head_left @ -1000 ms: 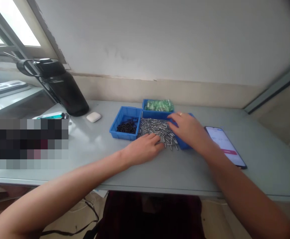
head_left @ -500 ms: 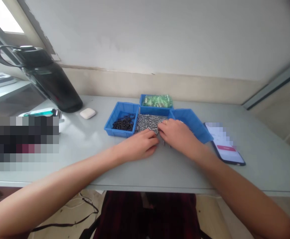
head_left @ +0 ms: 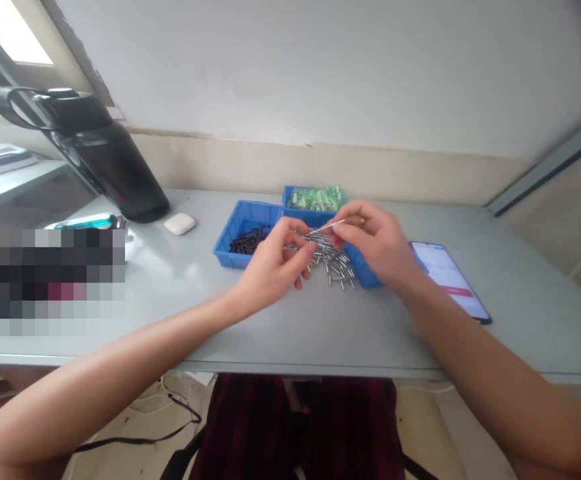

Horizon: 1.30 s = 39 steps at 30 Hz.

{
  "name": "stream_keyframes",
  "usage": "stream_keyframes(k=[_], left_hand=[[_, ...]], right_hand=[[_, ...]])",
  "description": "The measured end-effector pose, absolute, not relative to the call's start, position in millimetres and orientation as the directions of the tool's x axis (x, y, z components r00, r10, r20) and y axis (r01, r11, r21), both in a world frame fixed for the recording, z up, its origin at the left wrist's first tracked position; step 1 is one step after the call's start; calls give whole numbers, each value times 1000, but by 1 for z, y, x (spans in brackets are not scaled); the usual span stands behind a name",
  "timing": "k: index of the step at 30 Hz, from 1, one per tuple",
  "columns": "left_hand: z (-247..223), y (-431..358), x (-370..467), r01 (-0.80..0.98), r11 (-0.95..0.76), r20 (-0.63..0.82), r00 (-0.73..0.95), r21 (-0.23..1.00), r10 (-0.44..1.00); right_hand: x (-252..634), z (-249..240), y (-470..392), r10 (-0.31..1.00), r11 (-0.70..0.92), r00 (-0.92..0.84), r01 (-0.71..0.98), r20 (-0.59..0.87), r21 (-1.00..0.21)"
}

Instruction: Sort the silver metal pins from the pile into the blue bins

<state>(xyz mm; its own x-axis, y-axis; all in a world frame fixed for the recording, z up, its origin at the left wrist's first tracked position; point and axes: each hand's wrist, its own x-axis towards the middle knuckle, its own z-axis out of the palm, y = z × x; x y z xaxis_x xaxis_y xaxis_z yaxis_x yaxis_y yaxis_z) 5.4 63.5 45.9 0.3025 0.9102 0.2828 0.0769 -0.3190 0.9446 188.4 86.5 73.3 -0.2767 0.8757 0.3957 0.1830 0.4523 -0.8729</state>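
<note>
While the right hand (head_left: pixel 383 241) holds a slim metal pin (head_left: pixel 327 227) in a fingertip pinch, its long axis slants leftward toward the left hand (head_left: pixel 274 260), nearer the free end, thumb and forefinger parted (no grip seen). Loose pins (head_left: pixel 338 268) lie below, between blue bins (head_left: pixel 229 259), toward the desk's (head_left: pixel 280 340) far edge.

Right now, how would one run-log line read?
right hand: pinching metal pin | left hand: open, near pin | loose pins: piled on table | black fasteners: in blue bin
</note>
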Motion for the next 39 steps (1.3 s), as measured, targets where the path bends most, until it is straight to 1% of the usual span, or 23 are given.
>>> stream_keyframes(k=[3, 6, 11, 15, 20, 25, 28, 30, 33, 35, 37, 39], left_hand=[[53, 65, 3, 74, -320, 277, 345, 945, 897], [57, 65, 1, 105, -357, 299, 358, 928, 884], [58, 67, -2, 199, -457, 418, 209, 867, 884], [58, 71, -5, 250, -492, 464, 165, 834, 870], [58, 71, -2, 202, -494, 445, 244, 845, 861], [56, 71, -2, 189, -492, 435, 277, 850, 857], [56, 74, -5, 237, -495, 433, 270, 836, 860], [57, 76, -7, 280, -509, 448, 254, 814, 857], [59, 79, -10, 372, -553, 498, 240, 746, 833], [58, 81, -11, 432, -581, 516, 269, 690, 813], [57, 82, -10, 461, -590, 506, 305, 663, 807], [54, 81, -10, 457, -576, 482, 315, 678, 818]], right_hand=[[187, 74, 85, 873, 458, -283, 192, 398, -868], [186, 73, 85, 864, 488, -277, 248, 421, -837], [186, 69, 85, 824, 564, -320, 388, 467, -729], [185, 68, 82, 785, 619, -386, 469, 484, -630], [184, 64, 80, 752, 659, -465, 518, 467, -546], [183, 62, 82, 738, 673, -462, 552, 492, -493], [183, 63, 82, 733, 674, -449, 583, 512, -453], [184, 63, 82, 716, 680, -426, 601, 552, -419], [186, 62, 82, 684, 680, -349, 623, 641, -386], [187, 61, 82, 666, 679, -316, 630, 675, -376], [188, 60, 83, 652, 692, -338, 632, 679, -350], [189, 58, 85, 631, 720, -407, 624, 660, -303]])
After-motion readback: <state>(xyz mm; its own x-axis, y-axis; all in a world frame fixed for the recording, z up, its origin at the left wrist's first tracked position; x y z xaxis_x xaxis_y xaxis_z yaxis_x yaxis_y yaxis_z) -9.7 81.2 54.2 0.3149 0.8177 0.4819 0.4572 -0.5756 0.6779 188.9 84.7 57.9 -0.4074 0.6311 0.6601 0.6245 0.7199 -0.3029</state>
